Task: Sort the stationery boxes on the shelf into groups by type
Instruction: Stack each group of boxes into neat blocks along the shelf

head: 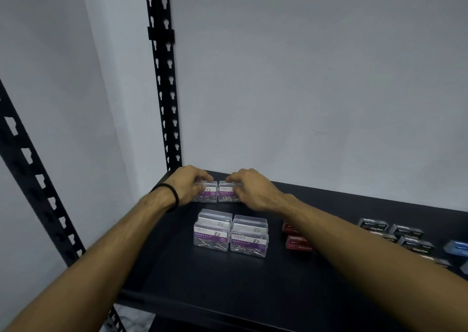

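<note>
- Nearest on the black shelf (228, 293), around the picture's middle, four clear paper-clip boxes (229, 235) sit close-packed in two rows of two, purple labels facing the camera.
- At 3 o'clock from that block, two small red staple boxes (298, 240) lie one behind the other, partly hidden under the right forearm.
- Further toward 3 o'clock, several dark staple boxes (405, 235) cluster near the shelf's right side; a blue box (457, 248) at the edge is blurred.
- At 12 o'clock from the block, near the back wall, two more paper-clip boxes stand side by side, touching.
- The left hand (188, 186) is curled over the left back box (205, 194), fingers pinching its top.
- The right hand (250, 191) grips the right back box (227, 194) the same way.
- A black band (172, 196) circles the left wrist.
</note>
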A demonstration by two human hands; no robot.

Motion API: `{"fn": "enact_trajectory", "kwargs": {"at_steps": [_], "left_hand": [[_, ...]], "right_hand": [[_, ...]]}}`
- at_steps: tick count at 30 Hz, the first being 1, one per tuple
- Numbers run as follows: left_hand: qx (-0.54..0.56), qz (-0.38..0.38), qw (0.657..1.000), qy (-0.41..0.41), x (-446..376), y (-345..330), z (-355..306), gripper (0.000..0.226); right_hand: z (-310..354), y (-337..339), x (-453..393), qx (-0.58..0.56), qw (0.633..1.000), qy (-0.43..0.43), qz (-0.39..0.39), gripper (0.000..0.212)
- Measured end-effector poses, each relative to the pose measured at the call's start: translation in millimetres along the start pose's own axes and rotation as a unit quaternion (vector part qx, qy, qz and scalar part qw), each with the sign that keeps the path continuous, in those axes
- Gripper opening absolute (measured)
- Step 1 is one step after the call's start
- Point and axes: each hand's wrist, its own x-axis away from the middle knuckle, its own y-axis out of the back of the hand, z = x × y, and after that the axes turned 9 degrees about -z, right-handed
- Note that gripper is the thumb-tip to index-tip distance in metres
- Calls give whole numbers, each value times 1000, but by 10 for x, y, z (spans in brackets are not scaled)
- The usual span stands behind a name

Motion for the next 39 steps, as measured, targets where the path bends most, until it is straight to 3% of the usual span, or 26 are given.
{"fn": "enact_trajectory", "kwargs": {"at_steps": [15, 29, 33, 36, 39], "left_hand": [[85, 51, 995, -10, 210, 6, -295, 18], [63, 89, 994, -26, 446, 82, -478, 22], [80, 86, 993, -18, 481, 137, -454, 44], [38, 154, 987, -20, 516, 234, -410, 82], [-36, 218, 975, -24, 556, 243, -419, 107]], "right_hand": [[-34, 187, 387, -81, 994, -74, 6, 23], [77, 320, 747, -77, 994, -83, 8, 22], [86, 335, 784, -64, 994, -84, 13, 55], [96, 320, 806, -13, 995, -61, 75, 91], [114, 259, 812, 42, 993, -33, 110, 103]]}}
